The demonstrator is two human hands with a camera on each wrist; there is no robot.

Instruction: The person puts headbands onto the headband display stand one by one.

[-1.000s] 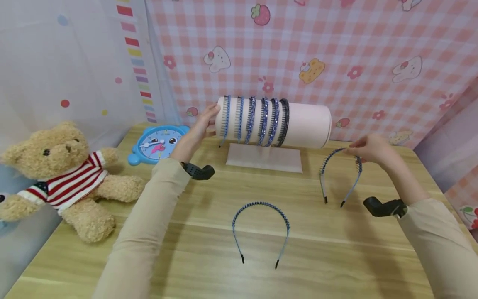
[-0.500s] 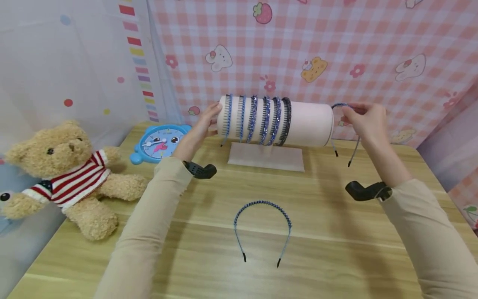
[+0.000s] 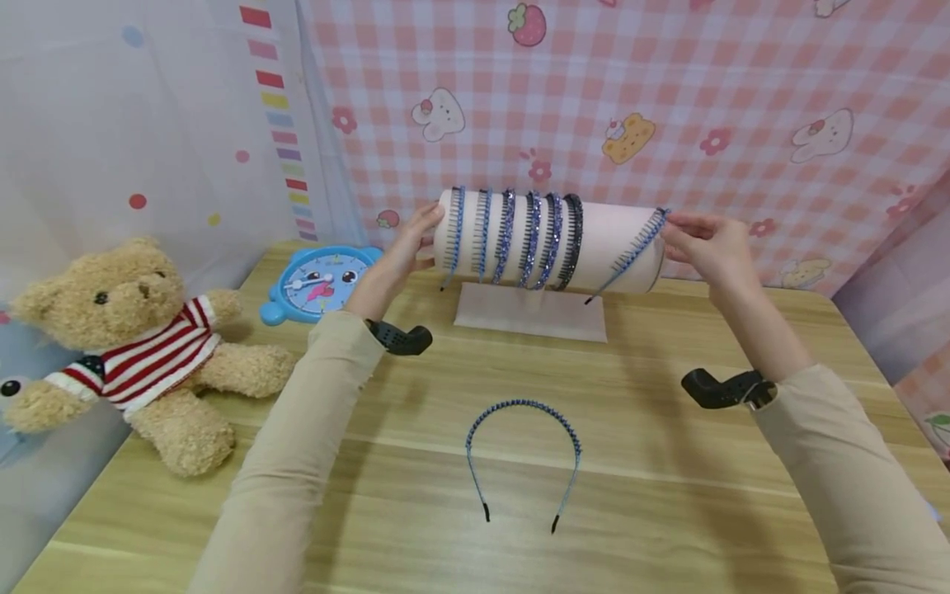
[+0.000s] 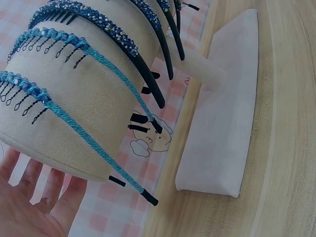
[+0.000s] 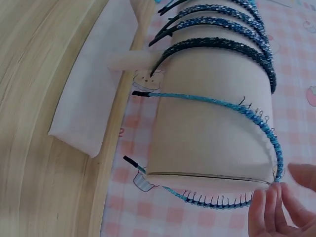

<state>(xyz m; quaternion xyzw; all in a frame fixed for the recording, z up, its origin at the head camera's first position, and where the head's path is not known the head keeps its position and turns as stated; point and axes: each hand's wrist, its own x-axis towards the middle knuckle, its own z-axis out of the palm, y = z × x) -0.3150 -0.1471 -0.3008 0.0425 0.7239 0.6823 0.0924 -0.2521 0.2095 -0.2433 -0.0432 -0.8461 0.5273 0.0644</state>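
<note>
A pale cylindrical display stand [image 3: 616, 227] bears several headbands in a row, blue braided ones at the left, then glittery ones and a black glittery one [image 3: 570, 243]. My left hand [image 3: 404, 256] steadies the cylinder's left end; its fingers [image 4: 52, 190] stretch along the edge in the left wrist view. At the right end, my right hand [image 3: 716, 247] pinches the top of a blue headband [image 5: 207, 100] with small comb teeth. This headband sits askew, one arm across the front of the cylinder, the other hanging beyond the end face. Another blue headband [image 3: 523, 404] lies on the table.
The stand's flat base [image 3: 530, 313] rests near the back of the wooden table [image 3: 416, 495]. A blue clock [image 3: 322, 280] is behind my left arm, and a teddy bear [image 3: 148, 330] sits at the left. A pink checked cloth [image 3: 534, 99] hangs behind.
My right hand has carried the blue headband up and left from over the table onto the cylinder's right end. The left hand has stayed at the left end.
</note>
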